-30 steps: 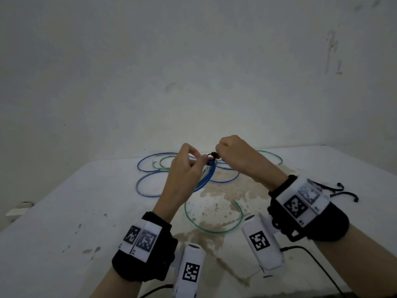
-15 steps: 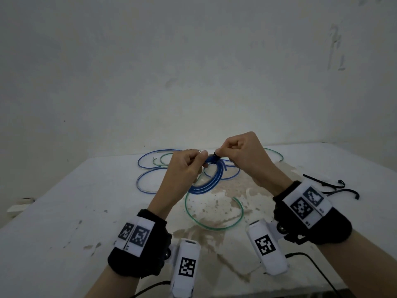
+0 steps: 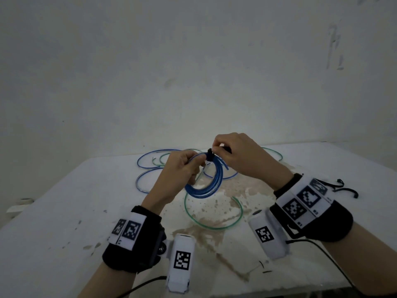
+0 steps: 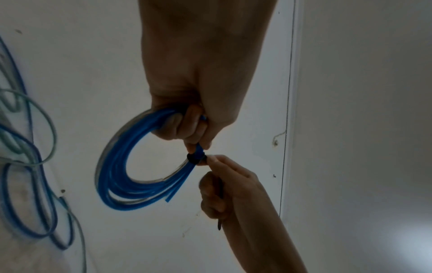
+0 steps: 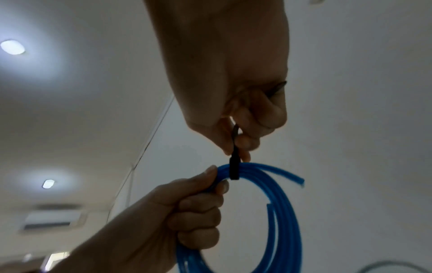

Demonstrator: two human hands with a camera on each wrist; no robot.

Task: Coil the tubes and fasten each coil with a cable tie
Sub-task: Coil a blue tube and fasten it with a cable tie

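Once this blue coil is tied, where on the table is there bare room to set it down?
Bare table lies left of the left hand, below the loose blue tubes. The far middle is crowded with them; the green tube rings the stained centre, and spare cable ties lie at the right.

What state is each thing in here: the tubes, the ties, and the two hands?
Blue coil: wound in loops, held off the table.
Black cable tie: wrapped round the blue coil, its tail pulled by the right hand.
Left hand: grips the blue coil beside the tie.
Right hand: pinches the tie's tail.
Green tube: loose, uncoiled, on the table.
Other blue and green tubes: loose, untied.
Spare ties: unused, on the table.
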